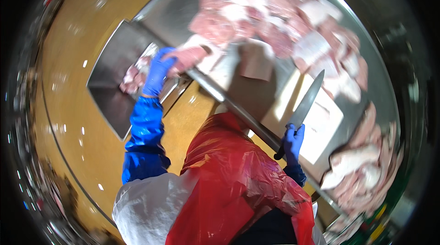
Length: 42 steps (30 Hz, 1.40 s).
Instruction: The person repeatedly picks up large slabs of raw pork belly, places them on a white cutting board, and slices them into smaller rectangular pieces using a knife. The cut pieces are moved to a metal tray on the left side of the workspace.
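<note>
In my blue-gloved left hand is a pink piece of meat, gripped at one end above the steel table's near edge. That hand is beside a steel bin in which several meat scraps lie. My right hand, gloved too, is closed round the dark handle of a large knife. The blade points away from me over a white cutting board. A square slab of meat lies flat on the table between my hands.
A heap of meat slabs covers the far part of the steel table. Long pale strips of meat are piled at the right. The table's raised rim runs in front of my red apron. The floor is yellow-brown.
</note>
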Each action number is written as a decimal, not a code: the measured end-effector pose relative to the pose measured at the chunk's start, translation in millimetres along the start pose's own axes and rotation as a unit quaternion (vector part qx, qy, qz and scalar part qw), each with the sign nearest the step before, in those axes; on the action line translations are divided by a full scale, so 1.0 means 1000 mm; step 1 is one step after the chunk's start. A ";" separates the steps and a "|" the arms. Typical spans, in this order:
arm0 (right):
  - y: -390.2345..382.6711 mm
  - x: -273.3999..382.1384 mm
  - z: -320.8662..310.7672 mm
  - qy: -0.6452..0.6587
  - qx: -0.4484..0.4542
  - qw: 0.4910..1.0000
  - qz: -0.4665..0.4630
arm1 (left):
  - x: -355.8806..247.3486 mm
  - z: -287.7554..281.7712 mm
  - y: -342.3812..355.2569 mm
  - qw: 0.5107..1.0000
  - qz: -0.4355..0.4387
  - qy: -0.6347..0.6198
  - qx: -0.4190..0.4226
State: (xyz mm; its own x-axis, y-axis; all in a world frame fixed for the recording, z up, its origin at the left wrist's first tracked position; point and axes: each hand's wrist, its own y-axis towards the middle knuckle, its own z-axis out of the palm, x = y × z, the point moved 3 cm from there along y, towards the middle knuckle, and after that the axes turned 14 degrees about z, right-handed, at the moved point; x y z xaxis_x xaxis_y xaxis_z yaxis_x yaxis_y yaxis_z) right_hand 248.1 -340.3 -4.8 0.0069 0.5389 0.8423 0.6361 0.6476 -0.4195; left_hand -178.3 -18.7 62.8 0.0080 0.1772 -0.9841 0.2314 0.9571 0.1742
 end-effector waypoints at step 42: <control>0.076 0.114 0.142 0.062 0.011 0.997 0.035 | 0.069 -0.083 0.234 0.926 0.012 0.333 0.177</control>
State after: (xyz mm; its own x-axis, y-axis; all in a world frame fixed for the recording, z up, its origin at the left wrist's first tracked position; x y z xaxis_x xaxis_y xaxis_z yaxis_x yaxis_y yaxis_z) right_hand 187.8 -152.9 11.1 0.1475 0.5125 0.8459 0.6144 0.6228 -0.4844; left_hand -204.7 236.5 38.3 -0.5568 0.4133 -0.7206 0.5450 0.8364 0.0585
